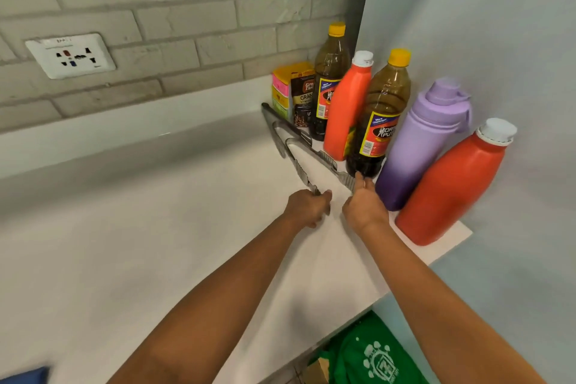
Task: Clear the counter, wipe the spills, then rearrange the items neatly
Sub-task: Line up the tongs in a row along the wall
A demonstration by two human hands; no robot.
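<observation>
Legibly, the nearer dark bottle [378,121] label reads "More Unamnam"; left hand [307,207] and right hand [363,207] each pinch one tongs [307,150] arm on the tabletop [156,243].

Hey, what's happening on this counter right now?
A person is handling metal tongs on the white counter: the left hand grips one arm's tip, the right hand the other. Along the wall beside them stand two dark bottles, two red jugs and a purple flask.

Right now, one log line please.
left hand: grips tongs | right hand: grips tongs | bottles: lined along wall
</observation>
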